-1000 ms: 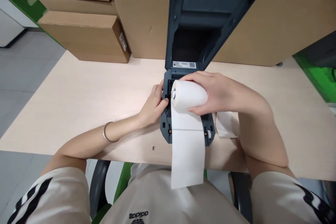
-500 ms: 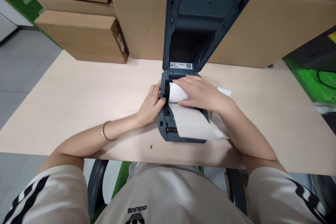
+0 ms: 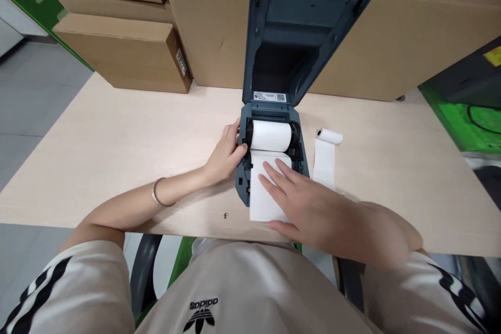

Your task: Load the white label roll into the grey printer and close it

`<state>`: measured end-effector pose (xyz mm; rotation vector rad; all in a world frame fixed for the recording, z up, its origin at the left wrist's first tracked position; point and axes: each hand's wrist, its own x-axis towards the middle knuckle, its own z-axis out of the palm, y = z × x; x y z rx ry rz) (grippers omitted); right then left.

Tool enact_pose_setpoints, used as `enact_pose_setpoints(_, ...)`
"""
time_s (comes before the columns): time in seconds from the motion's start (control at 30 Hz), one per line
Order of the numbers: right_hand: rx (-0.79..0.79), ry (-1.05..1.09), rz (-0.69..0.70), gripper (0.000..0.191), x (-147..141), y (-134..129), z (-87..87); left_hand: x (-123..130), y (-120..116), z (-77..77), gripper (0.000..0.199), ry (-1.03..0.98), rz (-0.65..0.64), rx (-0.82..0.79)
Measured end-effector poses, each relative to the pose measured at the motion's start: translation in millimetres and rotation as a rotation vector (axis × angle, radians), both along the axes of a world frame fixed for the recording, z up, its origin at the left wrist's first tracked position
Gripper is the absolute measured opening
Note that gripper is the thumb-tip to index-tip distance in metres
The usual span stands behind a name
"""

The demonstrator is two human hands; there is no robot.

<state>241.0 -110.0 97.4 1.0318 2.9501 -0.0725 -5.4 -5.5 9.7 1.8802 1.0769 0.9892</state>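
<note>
A dark grey label printer [image 3: 243, 187] stands on the table with its lid [image 3: 301, 23] raised. Inside it sits a white paper roll [image 3: 270, 135] between black holders, and its loose paper end [image 3: 259, 206] runs forward over the printer's front edge. My left hand [image 3: 224, 157] grips the printer's left side, thumb on the rim and fingers along the outside. Lying flat on the paper end, my right hand [image 3: 295, 199] has its fingers spread. To the right of the printer rests a small white paper roll [image 3: 331, 136], partly unrolled, its strip running behind my right hand.
Large cardboard boxes [image 3: 211, 31] line the back of the wooden table [image 3: 156, 125]. A flatter carton [image 3: 117, 57] stands at the back left. On the right, a dark box [image 3: 465, 70] sits on a green surface with a black cable.
My right hand has moved off the roll, toward me, onto the paper end. The paper now lies straight instead of curling to the right. My left hand has stayed in place.
</note>
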Motion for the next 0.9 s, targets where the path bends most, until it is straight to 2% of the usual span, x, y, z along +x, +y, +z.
enact_pose_setpoints(0.1, -0.089, 0.001, 0.032, 0.072, 6, 9, 19.2, 1, -2, -3.0, 0.074, -0.060, 0.006, -0.028)
enact_pose_setpoints(0.2, -0.225, 0.108, 0.081, 0.051, 20, 27, 55.1, 3, -4, -7.0, 0.077, -0.131, 0.006, -0.056)
enact_pose_setpoints(0.27, -0.232, 0.283, -0.030, 0.038, 31, 50, 73.7, 6, -6, -10.6, 0.079, -0.174, 0.015, -0.083)
enact_pose_setpoints(0.3, -0.166, 0.416, -0.138, 0.033, 36, 65, 78.0, 7, -6, -12.5, 0.080, -0.199, 0.026, -0.102)
enact_pose_setpoints(0.37, 0.092, 0.754, -0.393, 0.025, 48, 101, 74.5, 12, -6, -15.4, 0.081, -0.270, 0.061, -0.147)
enact_pose_setpoints(0.4, 0.206, 0.954, -0.485, 0.034, 53, 121, 67.1, 14, -6, -15.9, 0.079, -0.322, 0.084, -0.174)
enact_pose_setpoints(0.43, 0.175, 1.089, -0.494, 0.051, 57, 141, 57.2, 17, -7, -15.6, 0.076, -0.385, 0.102, -0.208)
enact_pose_setpoints(0.47, 0.049, 1.194, -0.486, 0.064, 60, 160, 45.7, 20, -7, -14.4, 0.073, -0.455, 0.105, -0.247)
enact_pose_setpoints(0.5, -0.162, 1.191, -0.490, 0.073, 62, 176, 34.0, 23, -7, -12.6, 0.071, -0.525, 0.094, -0.288)
enact_pose_setpoints(0.57, -0.338, 1.220, -0.503, 0.085, 61, 199, 14.0, 27, -7, -7.9, 0.071, -0.630, 0.047, -0.350)
enact_pose_setpoints(0.63, -0.371, 1.175, -0.499, 0.094, 55, 208, 3.0, 27, -6, -4.0, 0.073, -0.663, 0.024, -0.344)
enact_pose_setpoints(0.7, -0.333, 1.093, -0.503, 0.099, 50, 206, 2.4, 25, -4, -2.5, 0.073, -0.647, 0.032, -0.310)
enact_pose_setpoints(0.8, -0.299, 0.975, -0.527, 0.107, 51, 194, 15.0, 21, -1, -4.2, 0.076, -0.615, 0.013, -0.323)
enact_pose_setpoints(0.9, -0.293, 0.950, -0.448, 0.105, 59, 180, 31.4, 18, 2, -6.0, 0.082, -0.596, 0.051, -0.352)
